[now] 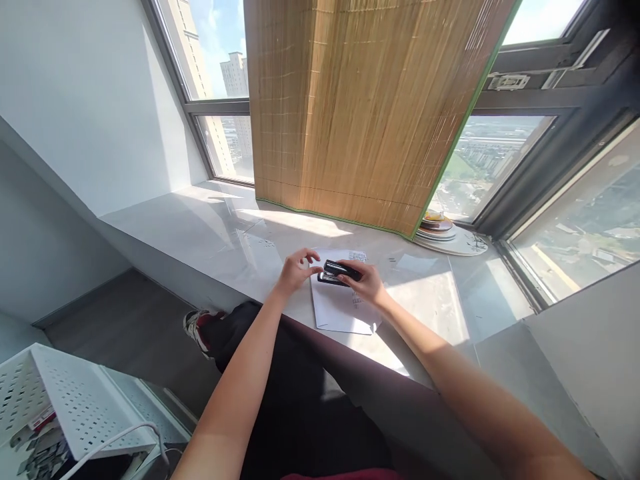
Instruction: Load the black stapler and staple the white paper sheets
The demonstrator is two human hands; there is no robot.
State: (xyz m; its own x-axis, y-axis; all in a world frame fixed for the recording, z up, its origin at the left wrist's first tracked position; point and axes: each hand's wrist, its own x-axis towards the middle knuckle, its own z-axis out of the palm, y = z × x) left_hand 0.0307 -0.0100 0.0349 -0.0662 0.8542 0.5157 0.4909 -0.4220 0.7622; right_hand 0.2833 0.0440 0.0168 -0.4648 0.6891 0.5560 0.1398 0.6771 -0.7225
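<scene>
A black stapler (336, 271) is held above white papers (340, 310) that lie on the grey stone sill. My right hand (367, 283) grips the stapler from the right, its thumb and fingers on the body. At the stapler's left end is my left hand (299, 270), its fingers curved and apart, with the thumb tip close to the stapler's front. Whether that tip touches the stapler, or something small is between the fingers, I cannot make out. Printed marks show on the papers.
A bamboo blind (360, 113) hangs behind the sill (165, 223). Stacked plates (440, 233) stand at the back right by the window. A white perforated basket (95, 400) with small items is at the lower left, below the sill.
</scene>
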